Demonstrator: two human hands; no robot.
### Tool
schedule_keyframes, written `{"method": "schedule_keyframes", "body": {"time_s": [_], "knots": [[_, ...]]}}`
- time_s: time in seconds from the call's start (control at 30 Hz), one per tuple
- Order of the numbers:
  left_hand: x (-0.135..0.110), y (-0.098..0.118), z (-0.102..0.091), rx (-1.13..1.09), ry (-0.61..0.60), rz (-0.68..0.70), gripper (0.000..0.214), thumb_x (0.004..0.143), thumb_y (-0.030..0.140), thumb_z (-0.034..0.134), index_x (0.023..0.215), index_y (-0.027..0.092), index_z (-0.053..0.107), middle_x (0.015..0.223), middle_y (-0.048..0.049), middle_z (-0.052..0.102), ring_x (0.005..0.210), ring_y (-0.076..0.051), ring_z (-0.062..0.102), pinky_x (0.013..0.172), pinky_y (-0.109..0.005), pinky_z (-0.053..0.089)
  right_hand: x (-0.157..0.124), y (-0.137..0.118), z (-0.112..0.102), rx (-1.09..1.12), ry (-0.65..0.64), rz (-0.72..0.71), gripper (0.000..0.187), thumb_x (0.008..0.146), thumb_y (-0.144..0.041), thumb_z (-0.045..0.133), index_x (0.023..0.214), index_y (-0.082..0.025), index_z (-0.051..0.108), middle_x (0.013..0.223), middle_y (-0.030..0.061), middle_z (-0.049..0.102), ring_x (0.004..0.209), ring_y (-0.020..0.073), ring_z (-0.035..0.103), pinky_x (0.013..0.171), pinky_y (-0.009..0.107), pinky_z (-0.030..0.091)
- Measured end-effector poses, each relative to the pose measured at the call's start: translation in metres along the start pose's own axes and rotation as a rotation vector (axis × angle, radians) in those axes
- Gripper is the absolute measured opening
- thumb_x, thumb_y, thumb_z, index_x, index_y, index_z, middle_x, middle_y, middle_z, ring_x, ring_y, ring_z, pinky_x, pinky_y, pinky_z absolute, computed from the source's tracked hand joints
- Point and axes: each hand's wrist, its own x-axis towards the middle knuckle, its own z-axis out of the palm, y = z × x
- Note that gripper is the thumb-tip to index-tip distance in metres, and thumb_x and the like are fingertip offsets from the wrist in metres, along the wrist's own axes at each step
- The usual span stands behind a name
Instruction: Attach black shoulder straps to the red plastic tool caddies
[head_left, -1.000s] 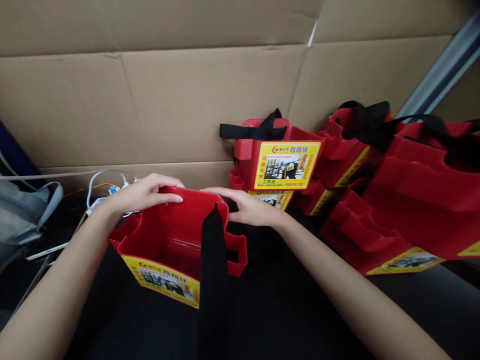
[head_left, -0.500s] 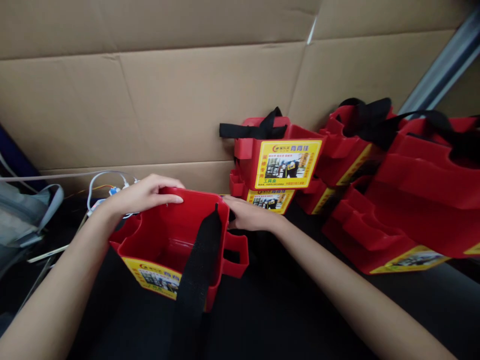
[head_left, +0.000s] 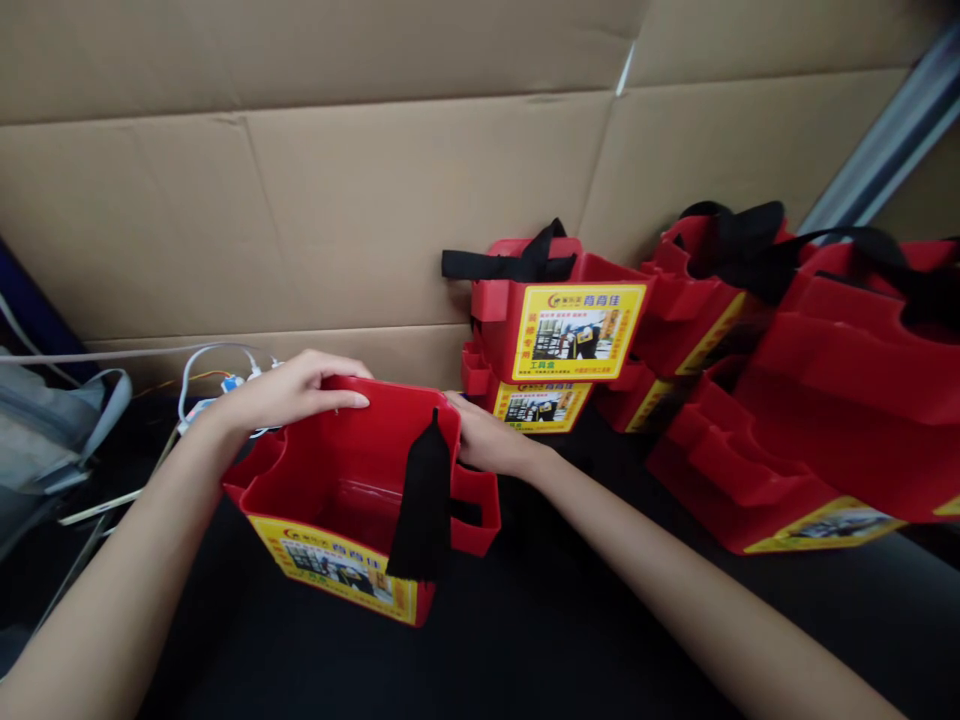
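A red plastic tool box [head_left: 375,408] with a yellow picture label [head_left: 337,568] stands tilted before me on the black surface, its open top facing me. My left hand [head_left: 319,385] grips the back rim, thumb inside and fingers behind the wall. At the back right corner, my right hand [head_left: 480,432] reaches behind the wall, its fingers hidden there. Close by it, a black webbing strap [head_left: 421,505] passes through a slot in the right wall. The strap's frayed end hangs free inside the box, near the front label.
Stacked red tool boxes [head_left: 501,335] with black straps stand at the back, and more red boxes [head_left: 847,400] fill the right side. White cables and plugs [head_left: 251,378] lie behind my left wrist. A cardboard wall [head_left: 412,210] closes off the back.
The strap has slid back through the slot toward my right hand, so its loose part is shorter and its end now shows. The box and my left hand stay nearly still.
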Motion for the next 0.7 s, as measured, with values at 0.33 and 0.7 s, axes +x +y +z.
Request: {"method": "schedule_keyframes", "body": {"time_s": [0.33, 0.7], "knots": [[0.000, -0.003, 0.001, -0.030, 0.018, -0.003, 0.020, 0.084, 0.035, 0.055, 0.086, 0.017, 0.062, 0.079, 0.0011, 0.062, 0.072, -0.010, 0.054, 0.059, -0.016, 0.043, 0.005, -0.001, 0.004, -0.134, -0.016, 0.171, 0.025, 0.093, -0.023, 0.039, 0.108, -0.017, 0.057, 0.108, 0.0072, 0.061, 0.100, 0.0167, 0.058, 0.086, 0.031, 0.046], [0.001, -0.017, -0.009, 0.172, 0.087, 0.059, 0.025, 0.085, 0.038, 0.052, 0.090, 0.016, 0.063, 0.086, -0.0028, 0.065, 0.076, -0.015, 0.058, 0.068, -0.024, 0.046, 0.002, 0.000, 0.010, -0.411, -0.246, 0.589, 0.028, 0.089, -0.033, 0.050, 0.108, -0.014, 0.055, 0.107, 0.0072, 0.058, 0.092, 0.0165, 0.058, 0.080, 0.037, 0.050]]}}
